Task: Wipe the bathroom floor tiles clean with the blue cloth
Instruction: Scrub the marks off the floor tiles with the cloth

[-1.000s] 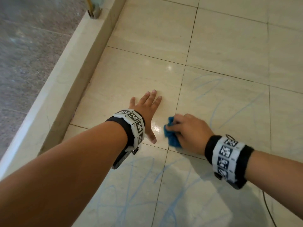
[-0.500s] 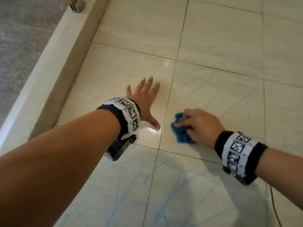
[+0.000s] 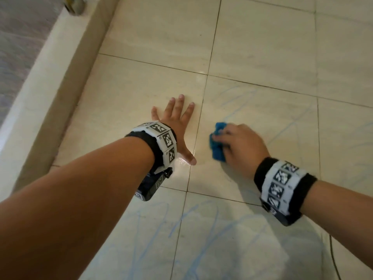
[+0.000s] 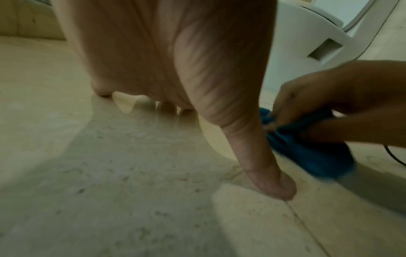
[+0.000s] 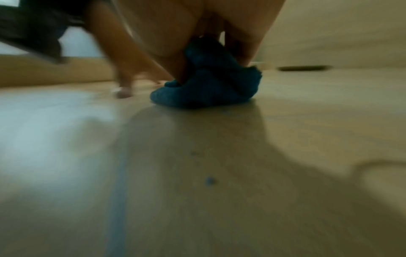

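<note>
The blue cloth (image 3: 217, 145) is bunched into a wad on a beige floor tile (image 3: 262, 122) that carries faint blue scribbles. My right hand (image 3: 240, 147) grips the cloth (image 5: 206, 87) with curled fingers and presses it against the floor. My left hand (image 3: 175, 126) lies flat on the neighbouring tile, fingers spread and straight, its thumb (image 4: 270, 175) touching the grout line just left of the cloth (image 4: 307, 153). Blue marks (image 3: 212, 229) also cover the tiles nearest me.
A raised beige curb (image 3: 46, 102) runs along the left, with grey stone floor beyond it. A white toilet base (image 4: 307, 43) stands past the hands in the left wrist view. A thin dark cable (image 3: 333, 257) lies on the floor at lower right.
My right hand has slid the cloth to the right and away from me, from the grout line onto the scribbled tile. The left hand has stayed flat on its tile.
</note>
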A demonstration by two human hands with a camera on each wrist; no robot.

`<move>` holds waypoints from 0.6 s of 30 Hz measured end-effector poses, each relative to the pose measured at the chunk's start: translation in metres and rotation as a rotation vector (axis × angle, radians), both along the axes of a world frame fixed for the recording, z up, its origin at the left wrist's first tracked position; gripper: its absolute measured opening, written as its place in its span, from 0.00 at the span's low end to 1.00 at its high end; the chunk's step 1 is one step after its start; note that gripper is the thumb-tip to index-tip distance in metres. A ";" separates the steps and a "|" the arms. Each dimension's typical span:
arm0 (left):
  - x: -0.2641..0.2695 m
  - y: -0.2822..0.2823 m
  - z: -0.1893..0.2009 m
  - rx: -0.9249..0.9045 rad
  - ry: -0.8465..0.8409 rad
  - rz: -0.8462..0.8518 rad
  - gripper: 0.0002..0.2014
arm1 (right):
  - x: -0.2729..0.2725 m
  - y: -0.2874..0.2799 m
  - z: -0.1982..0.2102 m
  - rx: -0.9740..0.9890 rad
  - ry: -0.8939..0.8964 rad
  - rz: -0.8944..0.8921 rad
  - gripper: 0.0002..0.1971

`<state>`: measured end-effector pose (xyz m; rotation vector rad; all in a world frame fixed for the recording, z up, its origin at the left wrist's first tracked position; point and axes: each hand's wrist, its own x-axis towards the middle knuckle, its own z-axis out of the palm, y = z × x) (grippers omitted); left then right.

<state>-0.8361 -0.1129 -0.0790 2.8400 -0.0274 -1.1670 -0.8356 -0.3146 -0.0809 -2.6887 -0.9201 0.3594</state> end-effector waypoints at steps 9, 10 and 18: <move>0.000 0.000 0.003 0.000 -0.015 0.004 0.77 | 0.055 0.000 -0.005 -0.026 -0.049 -0.015 0.14; 0.000 0.000 0.003 0.002 -0.014 0.006 0.77 | 0.065 0.005 -0.003 -0.030 -0.058 -0.161 0.14; 0.001 -0.003 0.004 0.025 -0.005 0.001 0.77 | 0.065 0.039 0.012 0.071 0.131 -0.106 0.22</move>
